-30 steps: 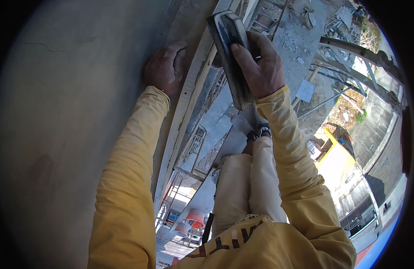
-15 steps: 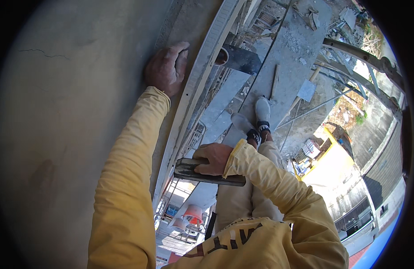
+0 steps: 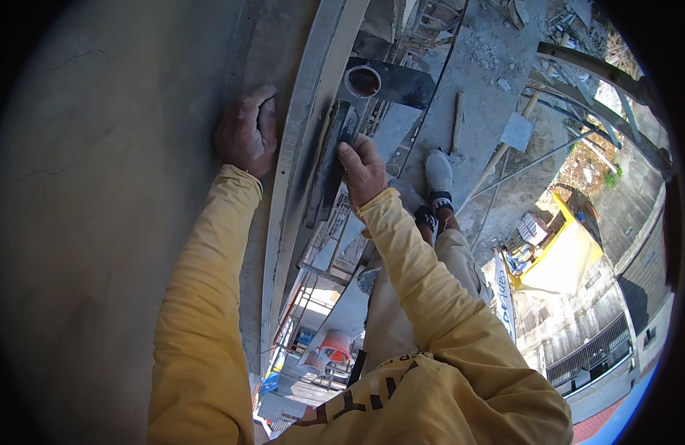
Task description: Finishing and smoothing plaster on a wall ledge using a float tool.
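Observation:
My left hand (image 3: pixel 246 133) rests against the grey plastered surface (image 3: pixel 113 222), its fingers curled inward. What they hold, if anything, is hidden. Beside it runs a long, pale metal straightedge (image 3: pixel 283 172) along the surface's edge. My right hand (image 3: pixel 366 169) grips a dark rectangular plastering float (image 3: pixel 329 174), thumb on its near side. The float stands lengthwise close to the outer face of that edge; whether it touches cannot be told.
Below are scaffold planks (image 3: pixel 472 81) with rubble and a loose wooden stick (image 3: pixel 457 122). My shoes (image 3: pixel 438 172) stand on them. A round pipe end (image 3: pixel 362 81) juts out near the float. Curved metal tubing (image 3: pixel 594 81) is at right, and a red bucket (image 3: pixel 335 344) hangs lower down.
My right hand has moved up and forward, turning the float from crosswise to lengthwise beside the edge. The left hand appears slightly lower and further left, as the whole view has shifted.

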The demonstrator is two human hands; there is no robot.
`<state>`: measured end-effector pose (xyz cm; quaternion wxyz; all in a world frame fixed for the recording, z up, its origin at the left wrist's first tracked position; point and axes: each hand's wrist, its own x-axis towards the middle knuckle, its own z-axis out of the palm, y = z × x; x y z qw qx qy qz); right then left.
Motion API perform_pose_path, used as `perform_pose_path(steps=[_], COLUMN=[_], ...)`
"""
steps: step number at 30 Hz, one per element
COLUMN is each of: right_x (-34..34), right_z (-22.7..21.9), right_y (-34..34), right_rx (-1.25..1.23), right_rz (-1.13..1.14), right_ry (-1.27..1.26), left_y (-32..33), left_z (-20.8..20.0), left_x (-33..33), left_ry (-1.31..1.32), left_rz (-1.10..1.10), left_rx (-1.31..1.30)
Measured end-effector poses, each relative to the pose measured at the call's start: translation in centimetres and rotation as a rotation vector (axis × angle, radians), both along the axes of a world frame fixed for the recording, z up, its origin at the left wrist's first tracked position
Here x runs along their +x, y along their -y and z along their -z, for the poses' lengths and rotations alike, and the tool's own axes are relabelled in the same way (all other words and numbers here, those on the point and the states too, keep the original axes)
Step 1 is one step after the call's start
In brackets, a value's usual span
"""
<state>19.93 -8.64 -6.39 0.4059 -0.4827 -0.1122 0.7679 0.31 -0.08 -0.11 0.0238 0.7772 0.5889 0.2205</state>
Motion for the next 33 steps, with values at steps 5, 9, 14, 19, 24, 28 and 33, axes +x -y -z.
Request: perform_pose_path(steps=[5, 9, 14, 19, 24, 28, 33], right_x=[-1.2, -1.3, -3.9, -3.5, -1.6, -0.1, 2.3], right_z=[-3.2, -7.5, -3.3, -3.3, -3.5, -2.3, 0.5], right_y=[3.9, 11.8, 15.2, 8.8, 1.4, -2.9, -9.7], right_rx=[0.166, 0.085, -0.791, -0.816, -0.695, -0.437, -0.134], right_rz=[-0.136, -0.199, 0.189, 0.269, 0.217, 0.157, 0.355], right_ry=[0.015, -0.123, -0.702, -0.763, -0.633, -0.377, -1.170], left_y=[0.1, 0.4, -0.3, -0.1, 0.1, 0.1, 0.0], left_z=[-0.4, -0.8, -0.3, -0.8, -1.1, -1.0, -0.8], left_x=[0.2, -0.5, 0.5, 0.3, -0.2, -0.1, 0.0], left_ry=[0.008, -0.007, 0.038, 0.032, 0.039, 0.046, 0.053], left_rz=[-0.009, -0.024, 0.000, -0.002, 0.007, 0.024, 0.024], left_rx=[-0.019, -0.052, -0.032, -0.035, -0.055, -0.052, -0.069])
